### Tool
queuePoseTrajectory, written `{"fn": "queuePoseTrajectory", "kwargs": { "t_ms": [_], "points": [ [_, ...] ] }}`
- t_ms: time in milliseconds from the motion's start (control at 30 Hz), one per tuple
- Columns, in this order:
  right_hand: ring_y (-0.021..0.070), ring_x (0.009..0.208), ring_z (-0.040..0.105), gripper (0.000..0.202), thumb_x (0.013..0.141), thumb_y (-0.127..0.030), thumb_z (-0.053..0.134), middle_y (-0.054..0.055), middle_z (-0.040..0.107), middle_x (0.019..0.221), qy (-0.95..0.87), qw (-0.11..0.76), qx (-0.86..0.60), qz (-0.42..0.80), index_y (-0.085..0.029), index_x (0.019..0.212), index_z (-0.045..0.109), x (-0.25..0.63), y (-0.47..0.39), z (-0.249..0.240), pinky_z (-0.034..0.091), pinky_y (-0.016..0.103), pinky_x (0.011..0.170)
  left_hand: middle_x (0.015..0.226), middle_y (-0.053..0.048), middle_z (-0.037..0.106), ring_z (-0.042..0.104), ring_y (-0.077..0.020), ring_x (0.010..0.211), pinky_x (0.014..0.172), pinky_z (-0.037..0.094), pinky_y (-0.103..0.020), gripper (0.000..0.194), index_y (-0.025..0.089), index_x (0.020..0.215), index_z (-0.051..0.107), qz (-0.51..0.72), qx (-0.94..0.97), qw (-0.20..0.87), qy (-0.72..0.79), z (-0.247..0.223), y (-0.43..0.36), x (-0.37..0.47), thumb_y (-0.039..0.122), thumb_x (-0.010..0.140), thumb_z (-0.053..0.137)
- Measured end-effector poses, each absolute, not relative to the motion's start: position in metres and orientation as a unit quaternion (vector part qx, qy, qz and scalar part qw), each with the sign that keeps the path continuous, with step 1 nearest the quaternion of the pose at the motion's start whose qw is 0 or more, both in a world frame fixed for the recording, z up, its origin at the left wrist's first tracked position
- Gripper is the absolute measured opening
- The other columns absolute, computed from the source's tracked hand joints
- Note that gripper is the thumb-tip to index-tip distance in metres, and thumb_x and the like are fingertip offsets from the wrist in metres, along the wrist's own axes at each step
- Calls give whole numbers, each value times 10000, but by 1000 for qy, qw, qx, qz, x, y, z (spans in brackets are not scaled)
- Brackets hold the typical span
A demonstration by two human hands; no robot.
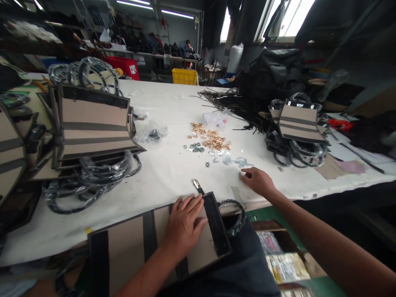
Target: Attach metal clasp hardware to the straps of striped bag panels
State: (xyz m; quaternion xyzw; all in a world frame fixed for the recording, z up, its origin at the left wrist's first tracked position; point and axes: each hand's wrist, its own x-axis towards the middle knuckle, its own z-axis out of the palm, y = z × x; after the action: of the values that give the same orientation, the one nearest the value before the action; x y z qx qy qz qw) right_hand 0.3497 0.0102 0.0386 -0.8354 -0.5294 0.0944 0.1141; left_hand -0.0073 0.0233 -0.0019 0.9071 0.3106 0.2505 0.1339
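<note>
My left hand (185, 227) lies flat with its fingers stretched out on a beige and black handbag panel (128, 237), which rests across my lap against the table edge. Just beyond those fingertips a strap end with a shiny metal clasp (196, 184) sticks out from the panel. A plastic-wrapped handle (236, 218) loops out at the panel's right. My right hand (257, 180) is low over the table, index finger extended and the others curled, with nothing visible in it. Close to its fingertips lie flat silver metal plates (243, 161). One small square plate (207, 164) lies apart.
Gold-coloured metal fasteners (216, 142) are heaped mid-table beside a clear plastic bag (215, 119). Stacked handbag panels with wrapped handles stand left (93, 119) and right (300, 119). Black straps (229, 105) pile up behind. Below the table, an open box holds packets (287, 266).
</note>
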Motion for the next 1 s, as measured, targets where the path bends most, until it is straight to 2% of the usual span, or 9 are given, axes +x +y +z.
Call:
{"fn": "queuePoseTrajectory", "kwargs": {
  "t_ms": [100,433,500,633,767,867,933,1000],
  "points": [
    [248,959,700,462,921,-461,634,70,781,1092,-514,123,-843,100,-246,1307,768,360,18,31,474,311,776,1492,-81,641,590,-359,1382,1169,437,-663,513,259,1455,626,267,906,121,307,-5,24,-7,284,946,680],
    [279,1032,687,339,901,-423,609,90,778,1186,-516,149,-837,104,-253,1075,846,359,25,35,455,320,805,1504,-61,634,588,-352,1379,1164,440,-650,494,243,1442,631,261,908,100,311,-6,24,-9,283,950,667],
    [261,968,688,340,917,-397,563,107,790,1100,-506,169,-839,107,-215,982,842,360,25,39,449,310,767,1507,-62,632,589,-350,1376,1164,440,-643,495,239,1441,630,260,909,98,311,-6,24,-9,281,949,669],
    [184,660,639,401,928,-348,462,117,754,770,-468,210,-843,161,-133,827,785,365,20,58,432,280,606,1509,-63,630,594,-353,1366,1161,437,-645,489,229,1430,635,259,910,95,310,-5,24,-9,286,946,676],
    [143,519,562,356,859,-383,564,91,724,662,-467,201,-807,299,-139,673,746,364,2,80,421,258,513,1524,-55,617,585,-354,1376,1157,436,-643,488,216,1428,629,251,912,93,311,-5,23,-8,289,948,678],
    [116,481,501,288,804,-392,655,57,739,682,-475,164,-766,402,-154,726,797,358,-16,86,394,252,493,1530,-53,610,570,-354,1393,1169,422,-640,495,223,1436,623,245,912,99,313,-5,23,-8,300,951,685],
    [112,486,489,287,802,-401,670,37,732,678,-474,168,-768,397,-161,814,827,355,-24,84,389,250,500,1526,-52,614,563,-356,1398,1175,416,-637,491,224,1432,628,244,912,103,313,-5,22,-7,302,951,690],
    [120,493,493,311,809,-417,672,15,674,592,-468,188,-783,365,-155,862,832,353,-29,78,395,252,517,1527,-51,614,560,-355,1401,1181,411,-632,492,225,1429,632,242,911,108,316,-4,22,-7,297,947,697]
  ]
}}
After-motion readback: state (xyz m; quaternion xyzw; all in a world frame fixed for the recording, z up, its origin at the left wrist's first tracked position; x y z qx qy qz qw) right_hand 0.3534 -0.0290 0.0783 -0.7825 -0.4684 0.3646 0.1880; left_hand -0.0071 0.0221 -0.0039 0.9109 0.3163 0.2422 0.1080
